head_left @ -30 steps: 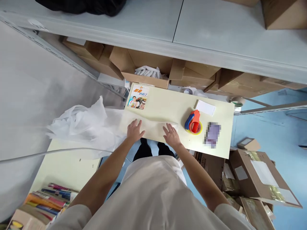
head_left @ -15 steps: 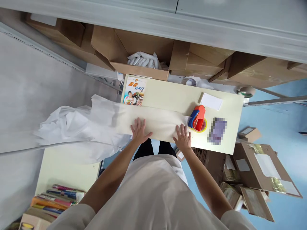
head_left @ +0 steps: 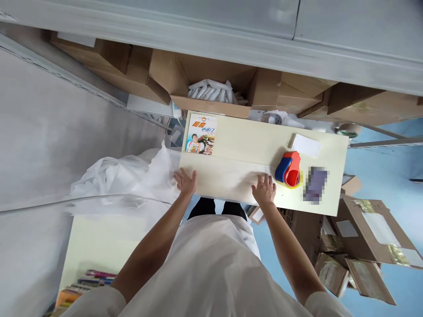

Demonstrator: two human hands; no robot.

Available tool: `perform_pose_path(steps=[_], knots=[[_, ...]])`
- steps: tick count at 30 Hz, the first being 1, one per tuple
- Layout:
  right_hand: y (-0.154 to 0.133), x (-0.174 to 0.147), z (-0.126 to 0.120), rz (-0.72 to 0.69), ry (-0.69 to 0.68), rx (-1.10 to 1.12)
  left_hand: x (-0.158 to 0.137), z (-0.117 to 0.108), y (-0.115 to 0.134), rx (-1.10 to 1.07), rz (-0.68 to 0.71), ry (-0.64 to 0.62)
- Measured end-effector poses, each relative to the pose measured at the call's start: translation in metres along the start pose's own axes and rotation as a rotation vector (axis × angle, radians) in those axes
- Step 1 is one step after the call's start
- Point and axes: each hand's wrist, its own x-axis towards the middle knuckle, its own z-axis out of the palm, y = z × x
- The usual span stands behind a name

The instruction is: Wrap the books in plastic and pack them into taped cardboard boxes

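Note:
A strip of thin, translucent white packing sheet (head_left: 228, 177) lies flat along the near side of the cream table (head_left: 244, 132). Its loose, crumpled length (head_left: 122, 176) hangs off the left end. My left hand (head_left: 187, 181) rests on the sheet at that end, fingers stretched left and thumb apart. Near the strip's right end, my right hand (head_left: 265, 189) presses down with its fingers spread. Just right of it stands a red and blue tape dispenser (head_left: 289, 169) with yellow tape. A cookbook-like booklet (head_left: 201, 134) lies at the table's back left, against the strip's far edge.
Behind the table, a shelf holds an open cardboard box (head_left: 211, 105) of white wrapped pieces. A white box (head_left: 306, 145) and a pixelated purple object (head_left: 315, 185) lie at right. Cartons (head_left: 373, 224) are stacked on the right floor; books (head_left: 89, 281) sit lower left.
My left hand has slid left along the sheet to the table's left end. My right hand has shifted slightly left, away from the dispenser. The whole view has moved a little.

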Motion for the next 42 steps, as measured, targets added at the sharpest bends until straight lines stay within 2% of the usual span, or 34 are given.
perform_pose_path(steps=[3, 5, 7, 10, 12, 14, 16, 19, 24, 27, 30, 32, 35, 42], knots=[[-0.036, 0.017, -0.015, -0.096, 0.008, 0.086, 0.007, -0.024, 0.018, 0.047, 0.162, 0.006], [-0.071, 0.037, -0.018, -0.194, -0.032, 0.23, 0.019, -0.039, 0.037, 0.04, 0.322, -0.003], [-0.109, 0.061, -0.012, -0.233, -0.098, 0.425, 0.039, -0.05, 0.056, -0.009, 0.397, -0.005], [-0.159, 0.098, 0.008, -0.077, -0.219, 0.718, 0.077, -0.057, 0.075, -0.009, 0.362, -0.008], [-0.181, 0.117, 0.022, 0.05, -0.251, 0.87, 0.101, -0.056, 0.078, -0.01, 0.385, -0.027], [-0.194, 0.131, 0.033, 0.115, -0.266, 1.022, 0.118, -0.054, 0.078, -0.052, 0.415, -0.047], [-0.198, 0.139, 0.037, 0.119, -0.279, 1.176, 0.127, -0.052, 0.077, -0.148, 0.415, -0.078], [-0.194, 0.143, 0.034, 0.116, -0.253, 1.376, 0.129, -0.054, 0.081, -0.395, 0.393, -0.191], [-0.181, 0.132, 0.014, 0.158, -0.254, 1.62, 0.116, -0.071, 0.086, -0.774, 0.351, -0.41], [-0.172, 0.117, 0.001, 0.187, -0.223, 1.619, 0.104, -0.077, 0.084, -0.831, 0.378, -0.475], [-0.157, 0.095, -0.009, 0.192, -0.21, 1.565, 0.083, -0.072, 0.078, -0.831, 0.387, -0.512], [-0.142, 0.075, -0.012, 0.198, -0.191, 1.565, 0.064, -0.063, 0.072, -0.808, 0.395, -0.547], [-0.111, 0.039, -0.01, 0.249, -0.082, 1.534, 0.033, -0.042, 0.06, -0.722, 0.442, -0.614], [-0.025, -0.037, 0.02, 0.44, 0.009, 1.302, -0.033, 0.038, 0.031, -0.395, 0.592, -0.558]])
